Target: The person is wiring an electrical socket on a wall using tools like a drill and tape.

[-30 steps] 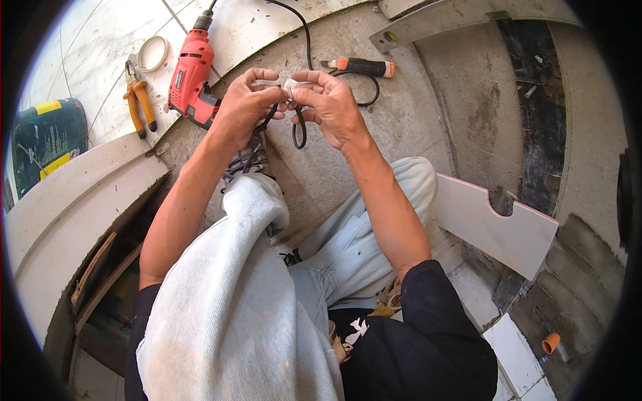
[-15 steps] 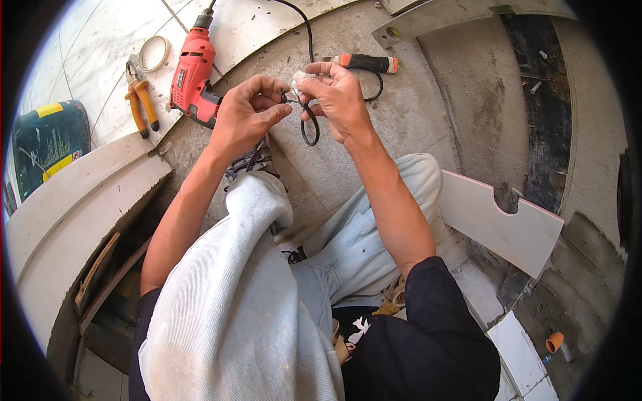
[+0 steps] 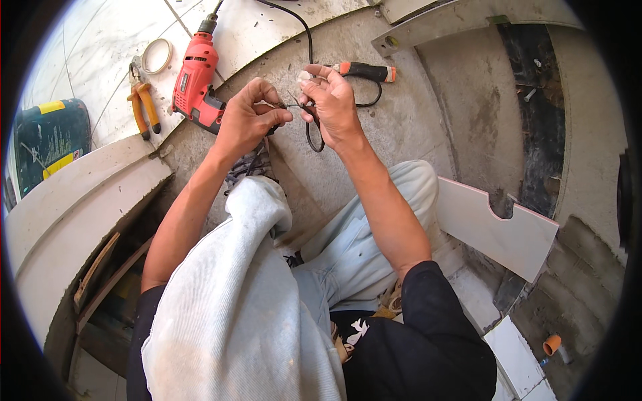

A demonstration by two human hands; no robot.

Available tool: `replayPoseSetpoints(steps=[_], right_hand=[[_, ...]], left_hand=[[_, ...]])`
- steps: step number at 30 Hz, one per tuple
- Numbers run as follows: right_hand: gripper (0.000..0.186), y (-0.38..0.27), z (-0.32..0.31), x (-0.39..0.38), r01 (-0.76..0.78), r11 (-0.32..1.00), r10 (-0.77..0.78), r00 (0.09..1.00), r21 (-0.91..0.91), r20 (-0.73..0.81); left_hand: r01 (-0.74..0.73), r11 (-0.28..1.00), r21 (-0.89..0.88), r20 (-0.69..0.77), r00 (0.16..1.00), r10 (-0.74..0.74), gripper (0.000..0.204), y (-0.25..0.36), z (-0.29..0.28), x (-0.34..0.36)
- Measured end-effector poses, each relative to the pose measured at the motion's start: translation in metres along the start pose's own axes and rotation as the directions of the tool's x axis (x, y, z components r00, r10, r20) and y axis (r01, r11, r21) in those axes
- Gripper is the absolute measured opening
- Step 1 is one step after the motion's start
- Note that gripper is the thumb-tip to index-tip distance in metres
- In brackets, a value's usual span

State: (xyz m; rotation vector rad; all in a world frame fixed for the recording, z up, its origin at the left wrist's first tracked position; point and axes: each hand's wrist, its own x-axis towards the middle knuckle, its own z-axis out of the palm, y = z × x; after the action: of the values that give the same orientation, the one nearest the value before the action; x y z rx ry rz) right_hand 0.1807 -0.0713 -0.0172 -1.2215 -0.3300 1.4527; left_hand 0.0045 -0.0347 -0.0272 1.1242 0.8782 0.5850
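Close together in front of me, both hands work at a thin black cable [image 3: 315,142]. My left hand [image 3: 251,117] pinches a short dark wire end between thumb and forefinger. My right hand [image 3: 336,110] grips the cable, which loops below its fingers. A small white piece [image 3: 305,77] sits at its raised forefinger and thumb; its kind is not clear. Thin strands show in the gap between the two hands. Left of my left hand lies a red power drill [image 3: 194,83]. Just beyond my right hand is a tool with a black and orange handle [image 3: 368,71].
Orange-handled pliers [image 3: 142,105] and a roll of tape [image 3: 157,56] lie on the tiles at left, near a dark green container [image 3: 52,137]. A notched tile [image 3: 498,220] leans by my right knee. A long metal level [image 3: 461,25] lies at far right.
My right hand has turned and dropped slightly, and the cable loop has shifted with it. The wire strands between the hands show more plainly. My left hand keeps its pinch.
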Motion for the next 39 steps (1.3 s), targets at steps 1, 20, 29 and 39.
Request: replayPoseSetpoints(steps=[1,20,29,39], right_hand=[[0.039,0.000,0.000,0.000,0.002,1.000,-0.002,1.000,-0.002,-0.001],[0.037,0.012,-0.014,0.013,0.120,0.963,-0.137,0.989,-0.242,-0.054],[0.040,-0.025,0.007,-0.021,0.254,0.726,-0.098,0.958,-0.639,0.270],[0.040,-0.016,-0.001,-0.003,0.238,0.634,-0.142,0.971,-0.736,0.192]], left_hand=[[0.005,1.000,0.006,-0.023,1.000,-0.005,0.025,0.002,0.003,-0.001],[0.080,0.996,0.033,-0.156,0.985,-0.074,0.020,-0.003,0.011,0.000],[0.214,0.975,0.062,-0.122,0.971,-0.205,0.027,0.014,0.005,0.003],[0.150,0.982,0.117,-0.023,0.989,-0.149,0.027,0.007,0.004,0.004]])
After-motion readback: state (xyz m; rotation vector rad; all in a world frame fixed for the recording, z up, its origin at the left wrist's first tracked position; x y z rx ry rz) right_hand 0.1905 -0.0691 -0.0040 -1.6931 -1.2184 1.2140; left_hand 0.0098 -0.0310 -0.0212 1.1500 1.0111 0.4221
